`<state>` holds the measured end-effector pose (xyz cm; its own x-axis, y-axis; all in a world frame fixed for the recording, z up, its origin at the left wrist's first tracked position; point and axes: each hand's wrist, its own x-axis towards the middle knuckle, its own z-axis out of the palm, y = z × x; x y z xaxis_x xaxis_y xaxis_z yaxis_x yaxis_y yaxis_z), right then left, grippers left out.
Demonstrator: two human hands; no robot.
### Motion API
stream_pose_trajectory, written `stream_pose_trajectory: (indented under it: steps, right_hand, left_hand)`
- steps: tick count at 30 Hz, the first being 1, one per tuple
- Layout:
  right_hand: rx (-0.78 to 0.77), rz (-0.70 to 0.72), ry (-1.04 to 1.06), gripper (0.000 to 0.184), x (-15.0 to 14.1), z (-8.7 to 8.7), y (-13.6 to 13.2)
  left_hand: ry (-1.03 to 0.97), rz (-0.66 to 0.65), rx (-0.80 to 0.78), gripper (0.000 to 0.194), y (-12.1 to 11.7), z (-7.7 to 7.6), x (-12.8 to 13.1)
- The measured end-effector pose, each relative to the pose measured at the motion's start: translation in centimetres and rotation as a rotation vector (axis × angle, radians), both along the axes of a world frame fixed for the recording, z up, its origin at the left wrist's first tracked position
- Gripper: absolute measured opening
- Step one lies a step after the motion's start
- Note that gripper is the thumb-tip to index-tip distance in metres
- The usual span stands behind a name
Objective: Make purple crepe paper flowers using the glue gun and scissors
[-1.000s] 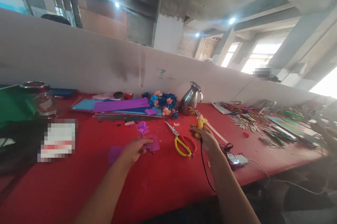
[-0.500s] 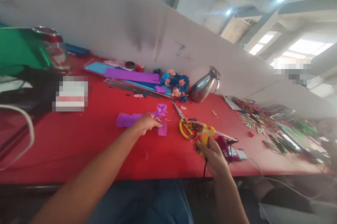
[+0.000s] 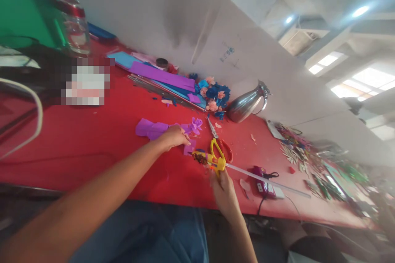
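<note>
My left hand (image 3: 174,136) is closed in a pinch at the edge of a small purple paper piece (image 3: 189,147). Just beyond its fingers lies a purple paper flower (image 3: 196,125), and longer purple paper strips (image 3: 149,129) stretch out on its left. In my right hand (image 3: 222,191) is a yellow glue gun (image 3: 217,161), its messy, glue-crusted nozzle pointing left at the small purple piece. A long clear glue stick (image 3: 265,179) juts from the gun's back. Scissors (image 3: 213,131) with yellow and red handles lie right behind the gun.
At the back of the red table (image 3: 101,139) are stacked paper sheets (image 3: 163,77), blue and pink paper flowers (image 3: 216,92) and a metal jug (image 3: 245,104). A purple power box (image 3: 263,181) with cords sits on the right, near craft scraps (image 3: 296,147). A jar (image 3: 75,28) stands at left.
My right hand has brought the glue gun leftward, its nozzle now close to the small purple piece. My left hand stays at the paper. The view has tilted.
</note>
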<state>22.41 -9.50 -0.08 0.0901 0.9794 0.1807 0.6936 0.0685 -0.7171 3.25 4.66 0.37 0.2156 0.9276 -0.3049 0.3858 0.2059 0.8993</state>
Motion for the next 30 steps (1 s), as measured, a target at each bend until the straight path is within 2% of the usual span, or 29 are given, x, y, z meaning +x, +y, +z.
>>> stream_pose_trajectory:
  steps: [4, 9, 24, 30]
  right_hand:
    - [-0.077, -0.019, -0.051, 0.03, -0.5, 0.1, 0.1]
    - [-0.068, -0.048, -0.125, 0.032, -0.9, 0.1, 0.3]
    - [-0.128, -0.047, -0.077, 0.033, -0.2, 0.8, 0.2]
    - [-0.13, -0.013, -0.065, 0.032, -1.2, 0.8, 0.6]
  left_hand:
    - [0.045, -0.002, -0.006, 0.007, -0.1, 0.1, 0.0]
    - [0.057, -0.008, 0.002, 0.008, -0.1, 0.2, 0.0]
    - [0.054, -0.051, 0.019, 0.012, 0.1, -0.3, -0.1]
    - [0.073, -0.062, 0.02, 0.009, 0.1, 0.0, -0.1]
